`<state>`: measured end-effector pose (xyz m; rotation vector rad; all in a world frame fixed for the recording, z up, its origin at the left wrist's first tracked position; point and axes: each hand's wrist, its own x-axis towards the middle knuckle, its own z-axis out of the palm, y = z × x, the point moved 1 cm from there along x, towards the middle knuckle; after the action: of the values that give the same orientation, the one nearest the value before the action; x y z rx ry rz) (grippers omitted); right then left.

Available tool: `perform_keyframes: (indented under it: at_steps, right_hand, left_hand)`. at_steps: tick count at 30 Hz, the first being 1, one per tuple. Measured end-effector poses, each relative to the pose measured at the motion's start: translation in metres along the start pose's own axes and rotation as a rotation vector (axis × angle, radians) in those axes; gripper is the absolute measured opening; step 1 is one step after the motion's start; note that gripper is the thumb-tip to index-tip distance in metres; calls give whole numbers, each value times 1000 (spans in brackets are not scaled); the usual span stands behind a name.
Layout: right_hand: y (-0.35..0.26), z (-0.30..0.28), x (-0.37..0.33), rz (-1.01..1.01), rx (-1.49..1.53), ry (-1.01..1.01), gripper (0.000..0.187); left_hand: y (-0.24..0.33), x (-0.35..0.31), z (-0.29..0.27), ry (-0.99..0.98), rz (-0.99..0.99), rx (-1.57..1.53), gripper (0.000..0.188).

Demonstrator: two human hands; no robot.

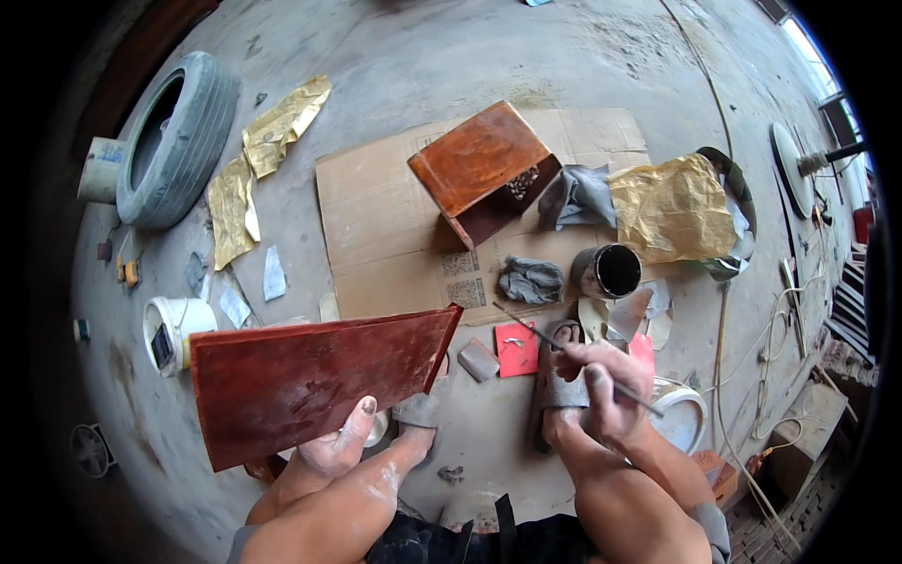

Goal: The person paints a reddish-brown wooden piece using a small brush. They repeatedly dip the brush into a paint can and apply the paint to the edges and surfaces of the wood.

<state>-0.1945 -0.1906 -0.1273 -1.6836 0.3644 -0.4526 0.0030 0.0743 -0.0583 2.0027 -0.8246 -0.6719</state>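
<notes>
My left hand [340,440] grips the lower edge of a flat reddish-brown wooden panel [315,385], its thumb pressed on the face. Pale dusty marks show on the panel, which is tilted up over my left knee. A thin dark rod [529,326] is pinched in the closed fingers of my right hand [615,387], with one end pointing toward the cardboard and the other past my wrist. Whether it has a blade or bristles is too small to tell. Close beyond that hand stands an open can [590,274] with a black inside. A grey crumpled cloth [532,281] lies beside the can.
On a cardboard sheet [371,226] sits an open-fronted orange-brown wooden box [484,155]. Crumpled brown paper [672,207] lies to its right. Left are a tire [193,141], torn gold sandpaper [235,211] and a white bucket [194,320]. A white lidded bucket [683,418] stands right.
</notes>
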Motion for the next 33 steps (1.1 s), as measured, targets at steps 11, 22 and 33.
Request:
perform_keyframes:
  at_steps: [11, 22, 33]
  right_hand:
    - [-12, 23, 18, -340, -302, -221, 37]
    - [-7, 36, 21, -375, -329, -276, 39]
    - [-3, 36, 20, -362, -330, -273, 38]
  left_hand:
    - [-6, -7, 4, 37, -23, -23, 32]
    - [-10, -8, 12, 155, 71, -172, 33]
    - [-6, -4, 16, 159, 93, -219, 31]
